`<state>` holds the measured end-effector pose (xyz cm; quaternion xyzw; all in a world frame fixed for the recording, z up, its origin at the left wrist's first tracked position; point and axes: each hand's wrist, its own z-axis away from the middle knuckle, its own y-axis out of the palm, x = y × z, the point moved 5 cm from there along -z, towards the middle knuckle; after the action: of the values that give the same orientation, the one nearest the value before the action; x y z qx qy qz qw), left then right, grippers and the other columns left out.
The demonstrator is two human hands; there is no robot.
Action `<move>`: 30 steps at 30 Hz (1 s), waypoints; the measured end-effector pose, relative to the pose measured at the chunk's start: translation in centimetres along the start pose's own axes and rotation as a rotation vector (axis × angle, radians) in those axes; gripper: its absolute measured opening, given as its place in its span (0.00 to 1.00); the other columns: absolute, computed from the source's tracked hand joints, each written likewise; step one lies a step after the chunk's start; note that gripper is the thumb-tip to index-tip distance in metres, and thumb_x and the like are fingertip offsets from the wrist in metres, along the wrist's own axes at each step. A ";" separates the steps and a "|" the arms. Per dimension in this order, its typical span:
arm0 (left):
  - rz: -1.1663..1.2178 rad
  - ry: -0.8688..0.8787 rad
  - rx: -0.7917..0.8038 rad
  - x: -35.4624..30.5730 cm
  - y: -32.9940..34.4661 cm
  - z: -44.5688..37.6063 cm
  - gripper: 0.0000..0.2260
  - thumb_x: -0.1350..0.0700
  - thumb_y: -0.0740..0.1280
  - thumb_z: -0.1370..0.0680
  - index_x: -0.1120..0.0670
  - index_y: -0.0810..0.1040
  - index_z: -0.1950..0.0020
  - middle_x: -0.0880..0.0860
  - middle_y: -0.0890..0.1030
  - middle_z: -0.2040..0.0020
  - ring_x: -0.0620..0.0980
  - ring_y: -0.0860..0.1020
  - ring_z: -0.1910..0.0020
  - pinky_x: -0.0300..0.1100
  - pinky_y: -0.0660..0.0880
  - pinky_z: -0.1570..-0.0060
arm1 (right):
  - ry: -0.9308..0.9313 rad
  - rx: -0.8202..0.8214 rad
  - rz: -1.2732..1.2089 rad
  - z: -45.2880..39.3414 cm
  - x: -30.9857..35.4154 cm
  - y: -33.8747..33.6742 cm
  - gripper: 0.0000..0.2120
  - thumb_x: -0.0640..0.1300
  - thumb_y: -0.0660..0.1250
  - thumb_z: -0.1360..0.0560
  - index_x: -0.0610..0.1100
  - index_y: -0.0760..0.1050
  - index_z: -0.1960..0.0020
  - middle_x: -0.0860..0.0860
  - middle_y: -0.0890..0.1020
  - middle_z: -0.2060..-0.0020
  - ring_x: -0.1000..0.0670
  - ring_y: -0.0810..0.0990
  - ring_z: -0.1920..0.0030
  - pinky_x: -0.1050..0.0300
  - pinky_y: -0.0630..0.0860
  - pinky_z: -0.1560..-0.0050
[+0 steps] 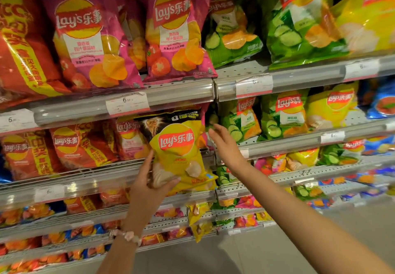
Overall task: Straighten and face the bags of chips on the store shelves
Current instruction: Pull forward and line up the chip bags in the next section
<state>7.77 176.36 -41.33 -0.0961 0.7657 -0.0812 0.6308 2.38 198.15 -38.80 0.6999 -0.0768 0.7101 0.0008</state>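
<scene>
Head view, near to far. Left hand (149, 185) grips the lower left corner of a yellow chip bag (181, 156), thumb across the front, fingers behind; grip clenched on the bag. The bag is held upright, logo outward, in front of the lip of the second shelf (277, 145), at the joint between two shelf sections. Judgement: it is held clear of the row so its slot can be prepared, or so it can be moved to its own flavour.

Right hand (224, 143) reaches past the bag's right edge toward the gap at the left end of the green cucumber bags (248, 122); fingers extended, grip released, holding nothing. Contact with the green bags cannot be confirmed.

Behind the yellow bag, a black bag (171, 117) stands at the right end of the left shelf section, beside red bags (70, 145). Yellow stock (329, 107) of like colour sits further right on the same shelf, so the held bag appears misplaced.

Top shelf: pink bags (175, 32) face forward; one green bag (233, 32) sits back from the front edge, unfaced.
</scene>
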 end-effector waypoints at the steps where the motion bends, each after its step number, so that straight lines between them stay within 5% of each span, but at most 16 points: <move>1: 0.009 0.007 0.020 -0.1 0.8 -0.1 0.42 0.55 0.77 0.38 0.37 0.62 0.30 0.41 0.74 0.35 0.35 0.75 0.39 0.39 0.77 0.44 | 0.001 0.002 -0.043 1.3 0.1 -0.5 0.24 0.50 0.58 0.20 0.44 0.59 0.26 0.53 0.71 0.38 0.55 0.69 0.39 0.61 0.65 0.40; 5: 0.005 0.030 0.113 -0.2 4.7 -0.7 0.43 0.53 0.77 0.39 0.44 0.62 0.27 0.36 0.74 0.39 0.29 0.74 0.42 0.34 0.75 0.43 | 0.034 0.030 -0.084 4.9 -0.3 -2.5 0.32 0.51 0.64 0.23 0.50 0.54 0.24 0.54 0.68 0.35 0.55 0.71 0.39 0.64 0.71 0.45; 10: 0.021 0.006 0.253 -0.6 10.0 -0.8 0.42 0.52 0.79 0.37 0.35 0.60 0.31 0.44 0.74 0.34 0.39 0.74 0.39 0.32 0.73 0.45 | 0.009 -0.071 -0.016 6.7 -1.2 -5.8 0.39 0.46 0.75 0.31 0.57 0.55 0.29 0.64 0.72 0.44 0.66 0.73 0.49 0.73 0.72 0.54; 13: 0.015 0.005 0.311 -0.6 12.9 -1.5 0.41 0.51 0.81 0.36 0.28 0.60 0.34 0.45 0.74 0.32 0.43 0.74 0.36 0.44 0.75 0.39 | -0.009 -0.172 -0.018 7.0 -1.6 -8.3 0.37 0.45 0.77 0.33 0.60 0.56 0.36 0.69 0.70 0.49 0.70 0.74 0.51 0.77 0.72 0.56; 15: 0.010 0.023 0.339 -1.2 15.1 -1.8 0.41 0.52 0.81 0.37 0.28 0.63 0.35 0.46 0.75 0.33 0.43 0.75 0.36 0.47 0.75 0.39 | -0.029 -0.218 0.017 7.0 -1.7 -9.9 0.40 0.47 0.79 0.36 0.58 0.59 0.33 0.67 0.73 0.48 0.70 0.74 0.49 0.73 0.73 0.51; 19: -0.020 0.097 0.317 -2.8 19.3 -2.0 0.41 0.53 0.81 0.38 0.29 0.62 0.36 0.46 0.75 0.36 0.45 0.75 0.37 0.44 0.75 0.40 | -0.057 -0.306 0.093 6.6 -1.8 -13.8 0.46 0.51 0.81 0.39 0.52 0.59 0.28 0.58 0.76 0.42 0.57 0.76 0.42 0.56 0.75 0.41; 23: -0.035 0.136 0.332 -4.2 23.6 -2.5 0.44 0.40 0.78 0.44 0.28 0.59 0.34 0.49 0.76 0.35 0.45 0.75 0.37 0.44 0.76 0.40 | -0.073 -0.382 0.150 6.0 -1.9 -18.4 0.45 0.50 0.79 0.37 0.48 0.59 0.27 0.54 0.76 0.40 0.54 0.76 0.41 0.54 0.74 0.41; 26: -0.069 0.089 0.441 -5.7 27.0 -2.3 0.47 0.39 0.78 0.45 0.27 0.56 0.33 0.45 0.73 0.33 0.36 0.73 0.39 0.34 0.74 0.45 | -0.063 -0.407 0.182 5.6 -2.5 -22.4 0.41 0.51 0.76 0.37 0.49 0.62 0.28 0.54 0.79 0.43 0.51 0.78 0.43 0.49 0.76 0.42; 30: -0.117 0.056 0.600 -8.2 31.2 -1.5 0.49 0.35 0.76 0.41 0.36 0.54 0.26 0.40 0.70 0.33 0.32 0.70 0.38 0.26 0.70 0.49 | -0.015 -0.419 0.185 5.3 -3.5 -28.9 0.38 0.47 0.77 0.34 0.48 0.64 0.28 0.55 0.79 0.48 0.51 0.78 0.45 0.54 0.75 0.44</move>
<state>6.40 208.61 -40.89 0.0528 0.7179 -0.3425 0.6037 10.81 226.52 -39.09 0.6797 -0.2867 0.6703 0.0803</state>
